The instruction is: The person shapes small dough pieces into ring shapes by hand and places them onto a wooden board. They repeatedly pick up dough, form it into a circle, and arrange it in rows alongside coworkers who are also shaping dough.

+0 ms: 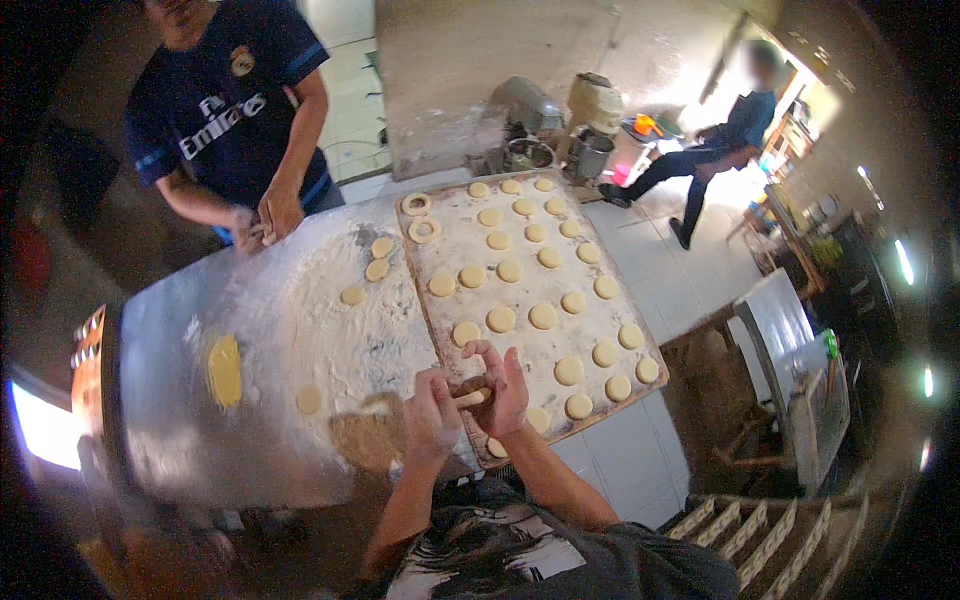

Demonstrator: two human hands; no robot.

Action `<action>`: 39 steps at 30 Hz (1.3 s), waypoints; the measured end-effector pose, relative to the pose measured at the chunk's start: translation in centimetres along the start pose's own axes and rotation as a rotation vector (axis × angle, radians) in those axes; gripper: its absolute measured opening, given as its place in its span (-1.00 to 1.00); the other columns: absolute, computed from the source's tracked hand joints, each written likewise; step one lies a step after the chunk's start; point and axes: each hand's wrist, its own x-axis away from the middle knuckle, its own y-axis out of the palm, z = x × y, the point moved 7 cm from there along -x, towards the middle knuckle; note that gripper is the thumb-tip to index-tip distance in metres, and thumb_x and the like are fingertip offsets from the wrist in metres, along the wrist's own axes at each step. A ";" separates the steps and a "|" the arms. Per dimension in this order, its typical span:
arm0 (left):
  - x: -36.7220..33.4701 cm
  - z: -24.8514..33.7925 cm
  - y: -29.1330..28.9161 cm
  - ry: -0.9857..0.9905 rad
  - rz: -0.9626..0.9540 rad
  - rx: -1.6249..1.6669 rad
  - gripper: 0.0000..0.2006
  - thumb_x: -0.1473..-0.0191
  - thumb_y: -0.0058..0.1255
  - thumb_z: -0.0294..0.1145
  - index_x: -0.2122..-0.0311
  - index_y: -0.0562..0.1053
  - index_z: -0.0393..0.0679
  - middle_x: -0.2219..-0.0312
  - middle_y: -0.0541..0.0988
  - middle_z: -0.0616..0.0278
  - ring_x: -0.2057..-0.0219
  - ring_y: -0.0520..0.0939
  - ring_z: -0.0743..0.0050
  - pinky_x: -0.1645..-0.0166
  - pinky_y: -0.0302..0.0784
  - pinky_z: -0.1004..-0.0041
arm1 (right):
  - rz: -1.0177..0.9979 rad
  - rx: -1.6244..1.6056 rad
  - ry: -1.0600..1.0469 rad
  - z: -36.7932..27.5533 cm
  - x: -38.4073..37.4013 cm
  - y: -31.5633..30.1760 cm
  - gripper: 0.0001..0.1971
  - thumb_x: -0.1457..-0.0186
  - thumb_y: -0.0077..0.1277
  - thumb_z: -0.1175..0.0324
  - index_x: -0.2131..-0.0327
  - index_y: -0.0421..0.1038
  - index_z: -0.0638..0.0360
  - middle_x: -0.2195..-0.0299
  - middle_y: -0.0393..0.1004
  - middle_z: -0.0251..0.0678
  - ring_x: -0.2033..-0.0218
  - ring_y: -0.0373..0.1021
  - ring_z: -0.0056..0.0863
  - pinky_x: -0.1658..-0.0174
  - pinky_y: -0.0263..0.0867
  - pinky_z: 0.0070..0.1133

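Note:
My left hand (pixel 432 412) and my right hand (pixel 502 388) meet over the near edge of the floured board (pixel 520 290). Between them is a small pale piece of dough (pixel 473 398) with something brown on it; fingers hide part of it. The left fingers are bent closed against it, while the right hand cups its other side, thumb raised. Rows of flat, round dough pieces (pixel 501 319) lie on the board. Two rings (pixel 424 231) sit at its far left corner. Beside my left hand is a brown, crumbly-looking heap (pixel 368 438) on the metal table.
Loose flour (pixel 335 290), a few dough rounds (pixel 352 295) and a yellow slab (pixel 225 370) lie on the metal table (pixel 160 400). Across it, a person in a dark shirt (pixel 225 110) handles something pale. Another person (pixel 740 130) sits beyond, near machines (pixel 595 105). A slatted rack (pixel 750 535) stands near right.

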 end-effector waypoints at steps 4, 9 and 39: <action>1.6 -1.3 3.6 -0.225 -0.014 0.457 -0.84 -0.28 -0.13 -0.28 0.13 0.39 -0.07 0.54 0.58 -0.01 0.48 0.65 -0.09 0.43 0.51 0.18 | -0.031 0.354 0.040 0.0 -0.2 -3.8 -0.54 -0.32 -0.28 -0.11 -0.06 0.12 0.00 0.41 0.46 -0.32 0.48 0.36 -0.58 0.42 0.28 -0.62; 1.0 0.0 5.3 -0.193 -0.044 0.037 -0.86 -0.28 -0.18 -0.32 0.12 0.39 -0.03 0.53 0.57 -0.02 0.46 0.65 -0.11 0.41 0.51 0.12 | -0.055 0.182 -0.164 -2.9 0.4 -3.6 -0.54 -0.29 -0.27 -0.14 0.01 0.16 0.01 0.61 0.30 -0.40 0.62 0.18 -0.58 0.40 0.26 -0.57; 10.8 0.0 8.7 -0.142 -0.418 -0.558 -0.60 -0.04 0.09 -0.30 0.06 0.36 -0.32 0.24 0.49 -0.22 0.21 0.50 -0.25 0.11 0.41 0.00 | -0.263 1.720 0.051 -3.2 7.6 -12.6 -0.55 0.00 0.05 0.35 -0.01 0.28 0.18 0.31 0.49 0.05 0.09 0.39 -0.03 -0.03 0.26 -0.21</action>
